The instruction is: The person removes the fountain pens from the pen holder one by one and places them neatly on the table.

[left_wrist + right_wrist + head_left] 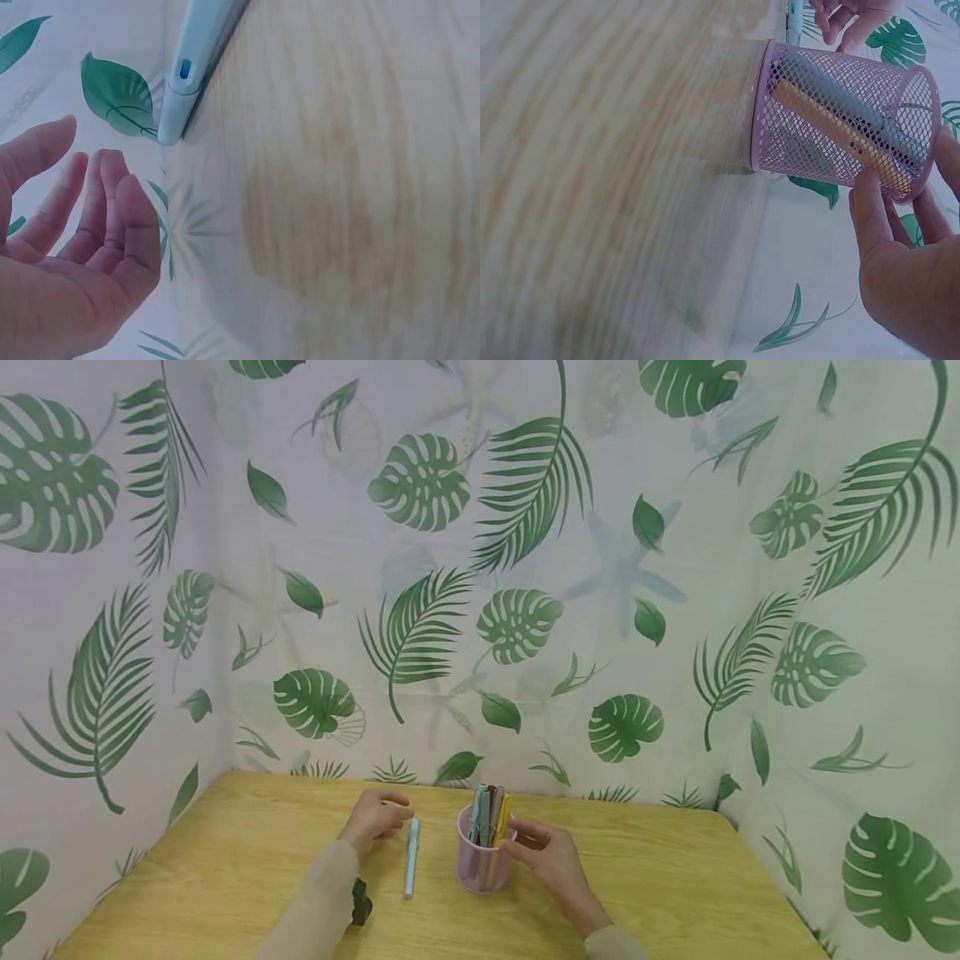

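A light blue pen [412,858] lies on the table, its far end close to my left hand [374,817]. That hand's fingers are loosely bent with nothing between them; the left wrist view shows the pen [196,64] apart from its fingertips. Right of the pen stands a pink mesh pen holder [468,868], upright, with several pens, among them a grey-green pen [484,818] and a yellow pen [502,822]. My right hand [551,860] holds the holder near its rim from the right, thumb against the mesh [840,120] and fingers bent round the rim.
The wooden table [645,877] has its back edge against a white curtain [675,677] printed with green leaves, which also runs along both sides. A black clip-like object [362,903] shows at my left wrist.
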`<state>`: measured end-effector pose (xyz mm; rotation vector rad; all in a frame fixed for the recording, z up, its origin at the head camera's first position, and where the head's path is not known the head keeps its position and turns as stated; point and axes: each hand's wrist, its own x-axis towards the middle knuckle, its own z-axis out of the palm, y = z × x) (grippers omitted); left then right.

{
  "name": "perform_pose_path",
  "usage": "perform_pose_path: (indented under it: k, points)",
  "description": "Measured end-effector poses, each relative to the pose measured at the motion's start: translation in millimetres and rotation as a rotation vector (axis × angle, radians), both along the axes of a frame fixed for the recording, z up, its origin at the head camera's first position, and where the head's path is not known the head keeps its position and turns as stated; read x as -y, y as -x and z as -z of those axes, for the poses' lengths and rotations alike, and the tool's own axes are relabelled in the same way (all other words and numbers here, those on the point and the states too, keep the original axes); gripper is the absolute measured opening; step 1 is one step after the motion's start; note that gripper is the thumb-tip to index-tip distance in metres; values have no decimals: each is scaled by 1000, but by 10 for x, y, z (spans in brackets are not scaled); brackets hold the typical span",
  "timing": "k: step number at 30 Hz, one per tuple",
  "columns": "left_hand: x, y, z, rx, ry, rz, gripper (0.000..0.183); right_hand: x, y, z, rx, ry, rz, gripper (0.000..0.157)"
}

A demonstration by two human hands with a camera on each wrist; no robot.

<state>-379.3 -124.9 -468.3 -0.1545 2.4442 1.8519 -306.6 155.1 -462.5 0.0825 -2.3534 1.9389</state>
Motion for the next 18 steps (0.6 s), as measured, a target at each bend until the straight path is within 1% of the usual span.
perform_pose_path:
  k: [6, 11, 13, 18]
  points:
    - [-26, 13, 13, -66, -63, -22, 22, 6, -5, -14, 11, -20, 8, 40]
    - [-83, 7, -5, -144, -59, 0, 21, 22, -4, -21, 14, -25, -3, 42]
    - [-119, 2, -18, -158, -59, 13, 21, 19, -6, -21, 14, -26, -5, 42]
    - [-214, 0, -47, -178, -99, 31, 20, 2, -9, -18, 10, -14, -3, 41]
